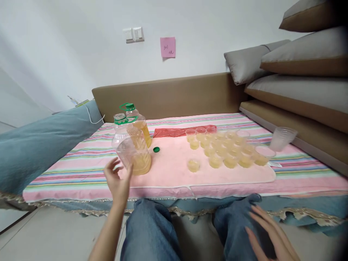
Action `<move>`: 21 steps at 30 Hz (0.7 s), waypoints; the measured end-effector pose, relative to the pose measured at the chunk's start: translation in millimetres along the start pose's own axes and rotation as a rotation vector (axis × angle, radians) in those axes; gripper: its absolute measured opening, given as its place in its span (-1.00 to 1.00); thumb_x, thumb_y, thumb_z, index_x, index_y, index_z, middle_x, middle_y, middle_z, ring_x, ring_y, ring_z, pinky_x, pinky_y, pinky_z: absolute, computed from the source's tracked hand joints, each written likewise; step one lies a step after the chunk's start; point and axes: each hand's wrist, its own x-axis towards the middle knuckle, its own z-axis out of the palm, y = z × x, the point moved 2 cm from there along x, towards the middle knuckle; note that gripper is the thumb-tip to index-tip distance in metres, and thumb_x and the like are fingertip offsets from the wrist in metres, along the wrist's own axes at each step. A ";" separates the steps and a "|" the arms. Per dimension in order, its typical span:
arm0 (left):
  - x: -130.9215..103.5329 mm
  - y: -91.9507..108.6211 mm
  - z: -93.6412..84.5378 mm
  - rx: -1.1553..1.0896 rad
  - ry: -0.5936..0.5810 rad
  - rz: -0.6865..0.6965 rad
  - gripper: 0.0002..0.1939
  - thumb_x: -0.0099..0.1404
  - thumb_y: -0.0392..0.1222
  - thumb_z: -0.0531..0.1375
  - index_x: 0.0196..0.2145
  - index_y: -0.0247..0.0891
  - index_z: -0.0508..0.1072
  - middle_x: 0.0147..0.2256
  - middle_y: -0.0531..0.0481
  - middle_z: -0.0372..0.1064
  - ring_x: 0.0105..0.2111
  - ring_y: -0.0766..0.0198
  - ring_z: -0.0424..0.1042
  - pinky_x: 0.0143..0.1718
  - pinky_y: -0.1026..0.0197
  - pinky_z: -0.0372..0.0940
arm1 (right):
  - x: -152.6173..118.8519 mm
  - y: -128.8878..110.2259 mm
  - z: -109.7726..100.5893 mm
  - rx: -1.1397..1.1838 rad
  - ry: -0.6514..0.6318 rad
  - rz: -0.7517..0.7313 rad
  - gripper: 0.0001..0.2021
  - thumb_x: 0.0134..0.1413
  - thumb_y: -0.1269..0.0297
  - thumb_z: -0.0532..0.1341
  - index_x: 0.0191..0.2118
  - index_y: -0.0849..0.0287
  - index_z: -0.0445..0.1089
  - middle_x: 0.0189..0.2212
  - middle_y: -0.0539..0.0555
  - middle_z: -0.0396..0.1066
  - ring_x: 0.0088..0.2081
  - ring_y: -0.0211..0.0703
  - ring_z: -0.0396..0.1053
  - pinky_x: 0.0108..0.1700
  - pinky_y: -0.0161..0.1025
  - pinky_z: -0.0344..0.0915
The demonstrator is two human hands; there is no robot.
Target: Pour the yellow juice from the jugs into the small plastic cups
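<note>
An uncapped clear plastic jug (141, 163) with yellow liquid low inside stands on the pink cloth. My left hand (118, 177) is right beside its lower left side, fingers spread and curved; whether they touch the jug I cannot tell. Behind it stands a second jug (148, 136) with a green cap on. A loose green cap (156, 149) lies just to the right of the jugs. My right hand (272, 232), slightly blurred, is over my right knee with its fingers apart and nothing in them. One clear cup (194, 166) of yellow liquid stands apart from the others.
Several filled clear cups (230, 161) stand close together on the right of the pink cloth (168, 170). A stack of nested cups (283, 139) tilts beside them. Behind lies a red plastic bag (168, 133). Cushions (301, 90) are piled at the right; a blue-covered armrest (54, 134) bounds the left.
</note>
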 end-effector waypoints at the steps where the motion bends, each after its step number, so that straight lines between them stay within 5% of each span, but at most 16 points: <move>1: -18.4 12.7 11.0 0.032 -0.040 0.071 -0.43 0.11 -0.08 0.34 0.04 -0.08 0.25 0.03 -0.12 0.27 0.02 0.05 0.34 0.01 -0.04 0.33 | 20.7 -7.0 1.7 0.022 -0.018 0.030 -0.66 0.20 0.26 0.17 0.10 0.09 0.29 0.13 0.17 0.33 0.15 0.05 0.31 0.18 0.01 0.24; 4: -68.4 44.2 63.6 -0.008 -0.524 0.160 -0.71 0.16 -0.17 0.28 -0.13 -0.08 0.37 -0.16 -0.08 0.38 -0.10 0.08 0.40 -0.06 0.01 0.35 | 86.4 -29.6 22.3 0.137 -0.164 0.068 -0.70 0.27 0.25 0.06 0.07 0.12 0.31 0.07 0.17 0.39 0.13 -0.03 0.33 0.18 -0.05 0.24; 6: -92.2 53.8 102.6 -0.070 -0.755 0.049 -0.64 0.14 -0.22 0.27 -0.08 -0.10 0.37 -0.11 -0.11 0.39 -0.07 0.07 0.39 -0.04 0.01 0.33 | 124.4 -43.1 46.0 0.131 -0.368 0.061 -0.70 0.24 0.29 0.06 0.04 0.16 0.35 0.04 0.19 0.42 0.12 -0.02 0.33 0.17 -0.07 0.23; 8: -104.7 54.0 136.7 -0.074 -0.778 -0.098 -0.45 0.03 -0.24 0.33 0.00 -0.16 0.31 -0.02 -0.17 0.36 -0.02 0.04 0.38 -0.04 -0.01 0.34 | 151.9 -51.4 68.7 0.086 -0.501 0.087 -0.70 0.15 0.39 0.09 -0.02 0.22 0.41 -0.04 0.20 0.48 0.02 -0.01 0.40 0.07 -0.13 0.27; 12: -108.4 44.0 180.1 -0.049 -0.742 -0.190 -0.28 -0.02 -0.25 0.34 0.10 -0.29 0.20 0.06 -0.31 0.32 0.04 -0.05 0.36 -0.02 -0.09 0.31 | 172.1 -52.1 96.7 0.063 -0.494 0.172 -0.63 0.12 0.46 0.05 0.04 0.34 0.38 -0.27 0.19 0.51 -0.21 -0.06 0.46 -0.16 -0.21 0.28; 21: -101.6 37.7 200.4 -0.117 -0.743 -0.268 -0.39 0.01 -0.24 0.33 0.02 -0.18 0.24 -0.04 -0.16 0.44 -0.06 0.10 0.47 -0.07 0.04 0.35 | 149.4 -46.7 115.4 0.219 -0.561 0.299 -0.40 0.07 0.41 0.12 0.27 0.30 0.11 -0.52 -0.06 0.43 -0.42 -0.16 0.42 -0.33 -0.28 0.27</move>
